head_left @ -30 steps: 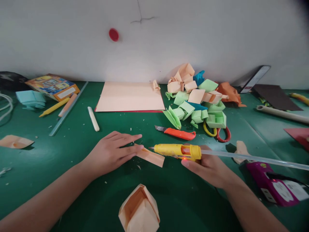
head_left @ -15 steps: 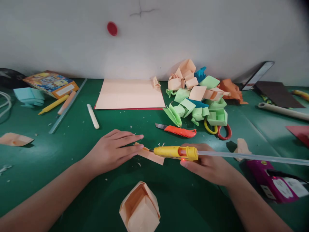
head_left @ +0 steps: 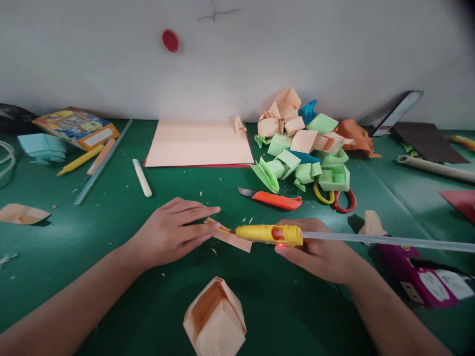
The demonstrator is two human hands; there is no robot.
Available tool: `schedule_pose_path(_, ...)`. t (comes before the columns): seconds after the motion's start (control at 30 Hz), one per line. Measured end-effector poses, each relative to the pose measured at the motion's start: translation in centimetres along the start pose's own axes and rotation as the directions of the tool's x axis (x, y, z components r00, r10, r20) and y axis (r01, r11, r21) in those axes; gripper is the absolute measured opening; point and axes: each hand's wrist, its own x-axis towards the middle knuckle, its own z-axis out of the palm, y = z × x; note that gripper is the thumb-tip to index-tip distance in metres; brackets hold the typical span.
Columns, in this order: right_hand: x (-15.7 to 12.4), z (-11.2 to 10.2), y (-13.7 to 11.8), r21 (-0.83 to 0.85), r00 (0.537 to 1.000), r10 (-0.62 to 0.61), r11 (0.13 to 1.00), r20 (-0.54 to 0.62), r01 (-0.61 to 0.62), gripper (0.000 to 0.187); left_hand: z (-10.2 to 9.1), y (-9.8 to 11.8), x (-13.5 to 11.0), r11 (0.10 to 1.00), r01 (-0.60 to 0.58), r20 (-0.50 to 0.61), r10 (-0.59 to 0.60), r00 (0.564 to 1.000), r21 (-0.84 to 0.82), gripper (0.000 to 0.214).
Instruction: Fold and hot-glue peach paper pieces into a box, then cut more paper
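Note:
My right hand [head_left: 315, 249] is closed round a yellow hot glue gun [head_left: 269, 235], with a long clear glue stick [head_left: 378, 240] sticking out of its back and a small red light glowing. The gun's dark nozzle touches or hovers just over a peach paper strip [head_left: 233, 240]; I cannot tell which. Fingers stretched out, my left hand [head_left: 178, 230] lies flat with its fingertips on the strip's left end. Nearer to me stands a folded peach paper box [head_left: 215, 319], its opening facing up.
Behind the hands lies an orange box cutter [head_left: 278, 200], blade exposed, near scissors [head_left: 345, 201] and heaped folded paper pieces [head_left: 304, 143]. A white stick [head_left: 142, 178], peach sheets [head_left: 200, 143] and a ruler [head_left: 104, 163] lie further left. A purple power box [head_left: 415, 277] sits at right.
The view has shifted very slightly. Both hands, the hot glue gun and the paper strip keep almost the same places.

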Motion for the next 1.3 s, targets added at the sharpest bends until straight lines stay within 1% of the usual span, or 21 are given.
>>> schedule_pose_path(0.17, 0.09, -0.05, -0.02, -0.065, 1.0, -0.028, 0.997, 0.013, 0.029, 0.028, -0.01, 0.05, 0.13, 1.0, 0.014, 0.004, -0.014, 1.0, -0.006, 0.027)
schedule_pose_path(0.5, -0.01, -0.08, -0.05, -0.101, 0.999, -0.037, 0.994, 0.035, 0.04, 0.033, 0.08, -0.01, -0.1, 0.999, 0.029, 0.013, -0.029, 0.999, -0.023, 0.028)
schedule_pose_path(0.7, -0.05, -0.07, 0.04, -0.142, 0.998, -0.04, 0.989, 0.049, 0.046, 0.036, 0.0, -0.19, -0.11, 1.0, -0.004, 0.013, 0.004, 1.0, -0.002, 0.026)
schedule_pose_path(0.97, 0.0, -0.04, -0.08, -0.2, 0.997, -0.071, 0.977, 0.03, 0.076, 0.039, -0.04, -0.19, -0.13, 1.0, -0.004, 0.015, 0.004, 1.0, -0.023, 0.024)
schedule_pose_path(1.1, -0.12, -0.06, -0.06, -0.176, 0.998, -0.059, 0.982, 0.034, 0.064, 0.039, -0.2, 0.01, 0.19, 0.997, -0.022, -0.007, 0.021, 1.0, -0.07, 0.024)
schedule_pose_path(1.23, -0.31, -0.13, -0.03, -0.141, 0.999, -0.04, 0.989, 0.035, 0.045, 0.039, -0.2, 0.12, 0.24, 0.993, -0.061, 0.001, 0.061, 0.998, -0.099, 0.025)
schedule_pose_path(1.3, -0.34, -0.2, -0.04, -0.148, 0.999, -0.035, 0.988, 0.039, 0.04, 0.041, -0.13, 0.09, 0.13, 0.993, -0.057, 0.003, 0.057, 0.998, -0.101, 0.026)
